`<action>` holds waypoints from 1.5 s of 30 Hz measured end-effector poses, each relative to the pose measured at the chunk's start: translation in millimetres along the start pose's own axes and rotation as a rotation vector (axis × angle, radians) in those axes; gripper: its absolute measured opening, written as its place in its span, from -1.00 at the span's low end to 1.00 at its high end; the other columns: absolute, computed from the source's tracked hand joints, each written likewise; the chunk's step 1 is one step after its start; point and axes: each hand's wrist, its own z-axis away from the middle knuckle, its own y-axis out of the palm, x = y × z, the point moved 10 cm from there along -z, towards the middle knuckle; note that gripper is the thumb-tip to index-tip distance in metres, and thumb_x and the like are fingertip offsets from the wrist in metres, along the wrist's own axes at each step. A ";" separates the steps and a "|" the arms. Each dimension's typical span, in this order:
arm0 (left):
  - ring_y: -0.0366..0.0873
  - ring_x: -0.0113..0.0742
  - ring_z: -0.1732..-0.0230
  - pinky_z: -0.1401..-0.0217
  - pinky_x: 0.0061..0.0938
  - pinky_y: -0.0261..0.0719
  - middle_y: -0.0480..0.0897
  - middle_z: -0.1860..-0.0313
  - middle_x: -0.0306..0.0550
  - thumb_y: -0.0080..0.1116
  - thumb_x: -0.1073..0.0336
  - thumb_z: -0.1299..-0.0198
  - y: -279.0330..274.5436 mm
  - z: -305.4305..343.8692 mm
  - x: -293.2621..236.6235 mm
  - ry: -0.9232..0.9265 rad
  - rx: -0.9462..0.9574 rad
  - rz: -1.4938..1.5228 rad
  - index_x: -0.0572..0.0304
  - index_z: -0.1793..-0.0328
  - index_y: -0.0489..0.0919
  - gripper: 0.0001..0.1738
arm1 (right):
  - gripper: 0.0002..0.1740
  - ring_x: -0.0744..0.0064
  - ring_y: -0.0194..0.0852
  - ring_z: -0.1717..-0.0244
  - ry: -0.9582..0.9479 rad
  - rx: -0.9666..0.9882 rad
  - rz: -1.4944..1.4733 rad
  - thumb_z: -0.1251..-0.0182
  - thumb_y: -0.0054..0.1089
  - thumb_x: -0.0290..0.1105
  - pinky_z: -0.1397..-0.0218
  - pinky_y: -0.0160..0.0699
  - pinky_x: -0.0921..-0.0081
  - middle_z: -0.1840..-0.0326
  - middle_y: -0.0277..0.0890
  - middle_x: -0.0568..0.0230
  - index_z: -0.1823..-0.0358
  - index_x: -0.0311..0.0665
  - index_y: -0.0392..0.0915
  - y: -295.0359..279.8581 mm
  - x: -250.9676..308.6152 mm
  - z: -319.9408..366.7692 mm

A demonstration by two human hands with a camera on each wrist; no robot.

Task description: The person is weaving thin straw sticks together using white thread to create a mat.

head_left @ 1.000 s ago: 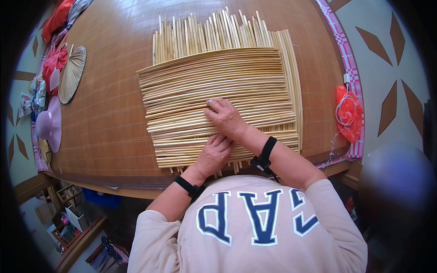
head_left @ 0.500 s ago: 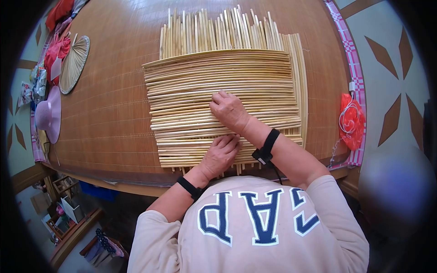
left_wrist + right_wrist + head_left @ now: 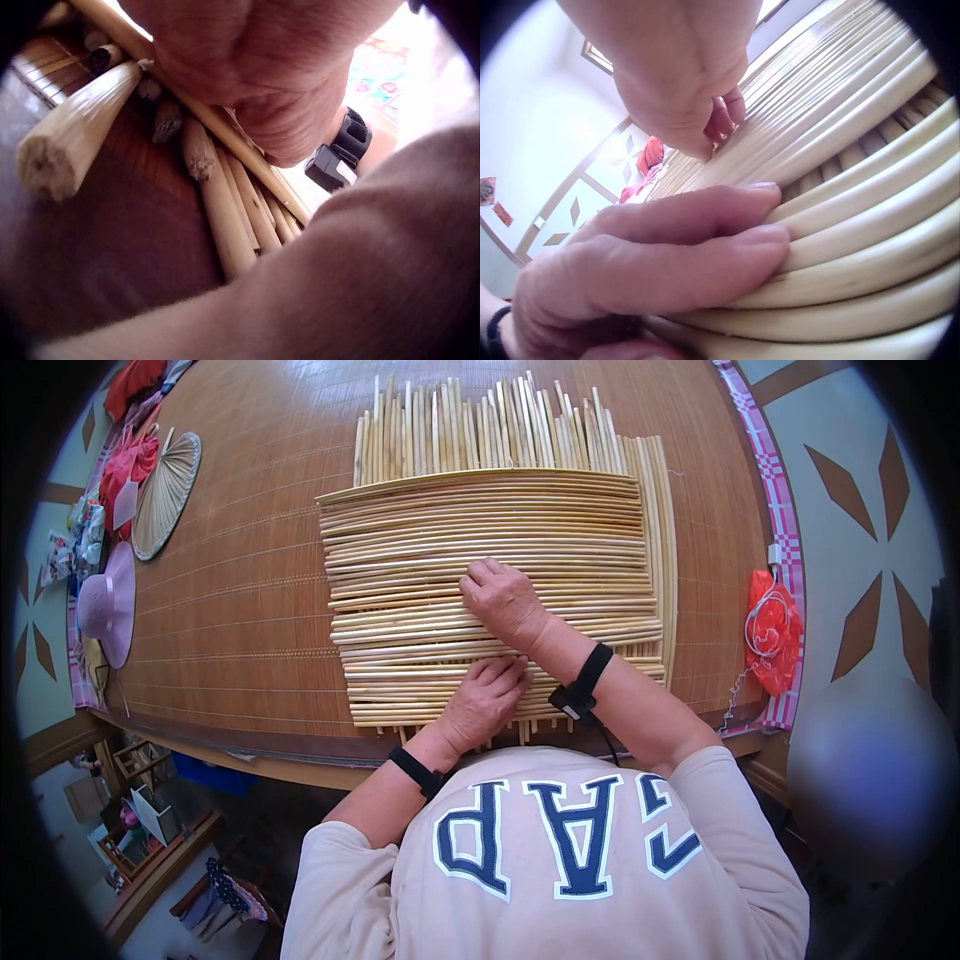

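Observation:
A layer of pale, reed-like sticks (image 3: 400, 575) lies crosswise over lengthwise sticks (image 3: 385, 440), whose uneven ends jut out at the far side. Near the middle of the top layer is my right hand (image 3: 505, 600), fingers curled; in the right wrist view this hand (image 3: 682, 82) pinches a stick between thumb and fingertips. My left hand (image 3: 485, 703) is closer to my body, fingertips just below the right wrist. Two of its fingers (image 3: 705, 255) reach out straight over the sticks beside a gap that exposes the lower layer. Cut stick ends (image 3: 49, 161) show under the left hand.
Everything lies on a brown slatted mat (image 3: 240, 620). A woven fan (image 3: 168, 495) and a lilac hat (image 3: 108, 605) are on the left, next to red cloth (image 3: 128, 460). A red plastic bag (image 3: 772, 635) with a white cable sits at the right edge.
The right hand's fingers have drawn in and curled on the sticks since one second ago. The left hand has shifted slightly right. Over the last half second both hands stay nearly still.

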 end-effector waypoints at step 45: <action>0.42 -0.12 -0.18 -0.29 -0.26 0.30 0.54 -0.06 -0.02 0.17 0.48 0.06 -2.8 -0.6 -0.4 -0.004 -0.018 0.023 0.24 -0.06 0.56 -0.56 | -0.75 0.18 0.41 0.16 0.138 -0.016 -0.111 0.11 0.31 -0.33 0.12 0.45 0.29 0.29 0.40 0.18 0.41 -0.26 0.48 -20.5 -7.3 17.7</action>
